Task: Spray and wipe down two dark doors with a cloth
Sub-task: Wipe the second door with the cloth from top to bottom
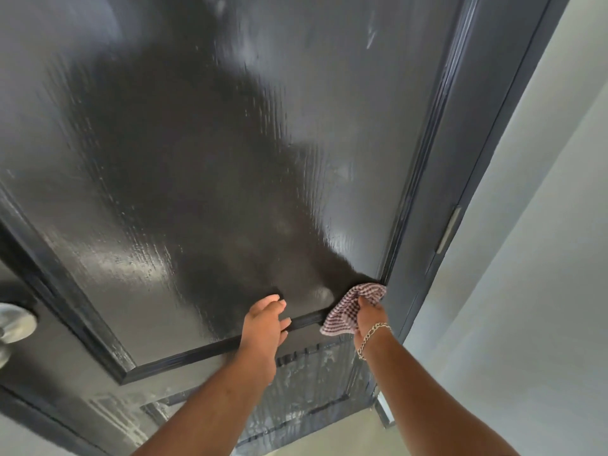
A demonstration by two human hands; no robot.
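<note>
Right hand (370, 319) grips bunched checkered cloth (352, 307) against lower-right corner of dark door (204, 153) panel, lower centre-right of frame. Left hand (265, 324) fingers relaxed, touching panel moulding (184, 355). Knob (14, 324) at left edge.

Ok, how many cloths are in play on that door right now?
1. The checked cloth is gripped in the right hand at the lower right corner of the door's upper panel. The left hand holds none. Others may lie out of view.
</note>
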